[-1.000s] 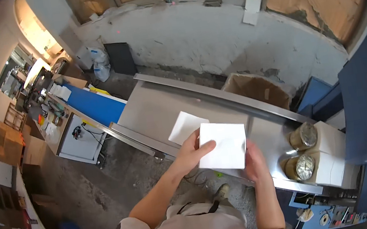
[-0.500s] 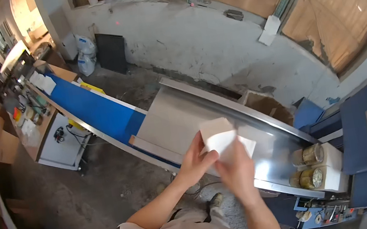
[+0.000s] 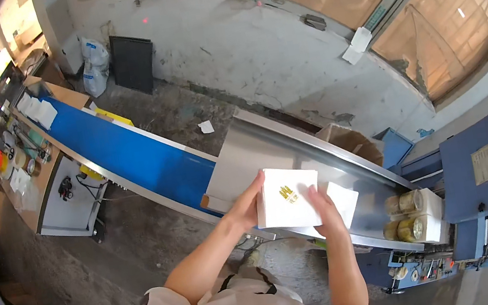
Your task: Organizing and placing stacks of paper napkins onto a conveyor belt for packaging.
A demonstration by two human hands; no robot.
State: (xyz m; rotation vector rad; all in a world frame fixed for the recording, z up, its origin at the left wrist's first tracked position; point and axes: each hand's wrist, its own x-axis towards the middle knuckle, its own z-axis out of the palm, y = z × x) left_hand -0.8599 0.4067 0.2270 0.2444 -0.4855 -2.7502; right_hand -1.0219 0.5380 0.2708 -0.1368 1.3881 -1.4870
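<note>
White stack point(image 3: 282, 213), gold mark point(image 3: 288, 194) up, is over the metal table point(image 3: 245, 151). The left hand point(image 3: 245, 208) grips one side and the right hand point(image 3: 328, 212) the other, maybe so it stays straight.

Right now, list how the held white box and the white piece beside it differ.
The white box shows a gold mark; the visible part of the white piece is plain. The box is mostly in view, while the piece is partly hidden by the right hand. Both are white.
</note>
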